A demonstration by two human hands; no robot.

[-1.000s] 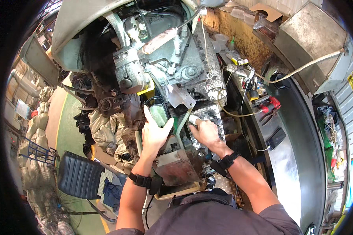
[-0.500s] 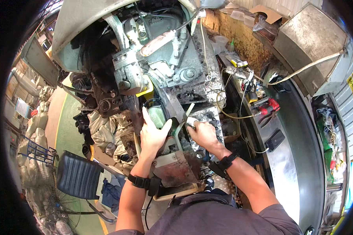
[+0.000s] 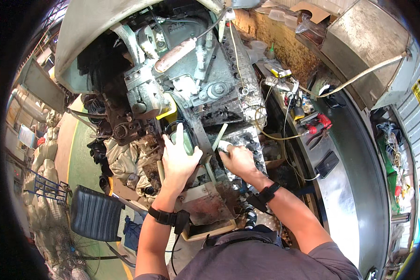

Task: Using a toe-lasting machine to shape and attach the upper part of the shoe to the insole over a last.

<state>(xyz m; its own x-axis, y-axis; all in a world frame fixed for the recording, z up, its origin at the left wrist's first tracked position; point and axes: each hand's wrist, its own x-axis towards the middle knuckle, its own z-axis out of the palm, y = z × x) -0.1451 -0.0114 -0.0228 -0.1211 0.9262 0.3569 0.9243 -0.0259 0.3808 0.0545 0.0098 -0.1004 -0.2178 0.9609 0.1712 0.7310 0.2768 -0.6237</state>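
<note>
My left hand (image 3: 178, 159) is open, its index finger stretched forward and its thumb spread to the side. It lies over a dark-rimmed, greenish rectangular part (image 3: 187, 143) in the machine; firm contact cannot be told. My right hand (image 3: 240, 161) is closed, fingers curled, around a small white piece (image 3: 224, 146) that shows at its thumb side. A pale green stick (image 3: 220, 136) slants up just beside that piece; whether the two are joined is unclear. Below, between my hands, is a pale upright strip (image 3: 211, 172) on the machine.
The greasy metal machine (image 3: 219, 88) fills the space ahead, with a wooden-handled tool (image 3: 175, 55) across it. To the right, a metal bench (image 3: 338, 200) bears a red pneumatic tool (image 3: 319, 123) and a black device (image 3: 327, 164). A black chair (image 3: 95, 213) stands at left.
The view has shifted slightly. The pale stick beside my right hand leans further and sits lower. My left index finger appears more upright; both hands stay near the same parts.
</note>
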